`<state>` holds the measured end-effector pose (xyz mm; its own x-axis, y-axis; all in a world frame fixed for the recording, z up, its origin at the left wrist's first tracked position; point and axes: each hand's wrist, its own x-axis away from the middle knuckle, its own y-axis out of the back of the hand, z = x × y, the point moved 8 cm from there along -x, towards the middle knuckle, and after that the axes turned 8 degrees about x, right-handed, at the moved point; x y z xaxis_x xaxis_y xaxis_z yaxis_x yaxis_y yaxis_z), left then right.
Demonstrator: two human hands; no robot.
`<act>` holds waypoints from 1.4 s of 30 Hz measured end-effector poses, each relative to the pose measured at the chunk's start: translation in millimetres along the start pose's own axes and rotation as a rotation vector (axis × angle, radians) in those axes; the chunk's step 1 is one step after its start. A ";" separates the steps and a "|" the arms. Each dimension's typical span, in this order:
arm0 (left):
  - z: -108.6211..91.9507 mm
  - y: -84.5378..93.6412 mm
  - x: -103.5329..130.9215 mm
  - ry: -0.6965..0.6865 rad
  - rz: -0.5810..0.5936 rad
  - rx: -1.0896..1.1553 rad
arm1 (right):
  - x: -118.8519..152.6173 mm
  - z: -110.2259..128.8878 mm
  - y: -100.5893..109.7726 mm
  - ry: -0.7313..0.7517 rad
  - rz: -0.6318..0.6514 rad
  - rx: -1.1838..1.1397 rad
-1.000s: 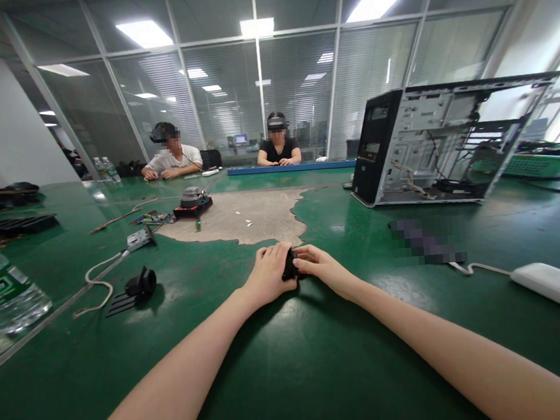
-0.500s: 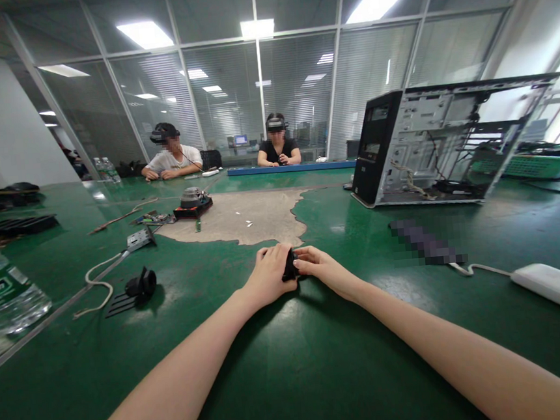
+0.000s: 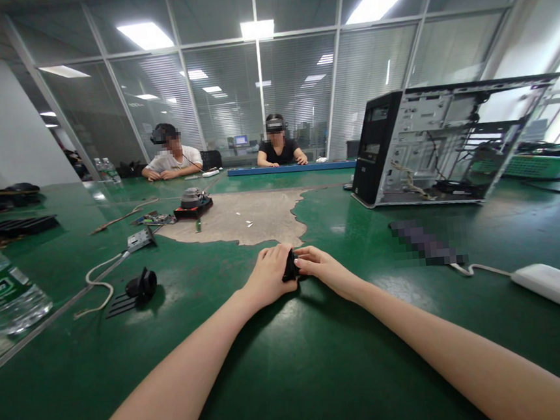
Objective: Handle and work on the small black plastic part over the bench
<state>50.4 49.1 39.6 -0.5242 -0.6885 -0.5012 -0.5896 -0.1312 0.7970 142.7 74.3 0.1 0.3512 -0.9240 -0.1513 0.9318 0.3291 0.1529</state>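
Observation:
A small black part [image 3: 289,267] is between my two hands, just above the green table. My left hand [image 3: 270,275] is wrapped round it from the left, with the thumb underneath. From the right, my right hand [image 3: 318,263] pinches at the part's edge with thumb and fingers. Much of the part is hidden behind my left fingers. To the left on the table lies another black part with prongs [image 3: 141,285]. Beyond my hands is a bare brown patch [image 3: 261,215] in the green surface.
An open computer case [image 3: 385,152] stands at the right. Nearer are a blurred dark object [image 3: 424,242] and a white power strip [image 3: 559,287]. A water bottle [image 3: 2,286], a metal piece with cable [image 3: 140,238] and a black-orange device [image 3: 192,203] are leftward. Two people sit opposite.
My hands have hardly moved around the black part. The person opposite in black has lowered and spread the hands on the table.

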 end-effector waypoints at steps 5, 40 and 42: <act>0.5 -0.4 -0.1 -0.001 0.005 -0.014 | 1.5 4.5 -2.9 0.025 0.088 -0.018; 0.1 0.3 -0.2 0.006 -0.002 -0.011 | 2.9 4.3 -4.3 0.018 0.126 -0.047; -0.9 0.9 -0.1 0.000 -0.005 -0.006 | 3.2 5.5 -4.2 0.023 0.113 -0.068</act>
<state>50.6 48.4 40.7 -0.5214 -0.6876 -0.5053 -0.5887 -0.1389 0.7963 139.4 68.9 4.4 0.4558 -0.8757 -0.1594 0.8898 0.4443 0.1040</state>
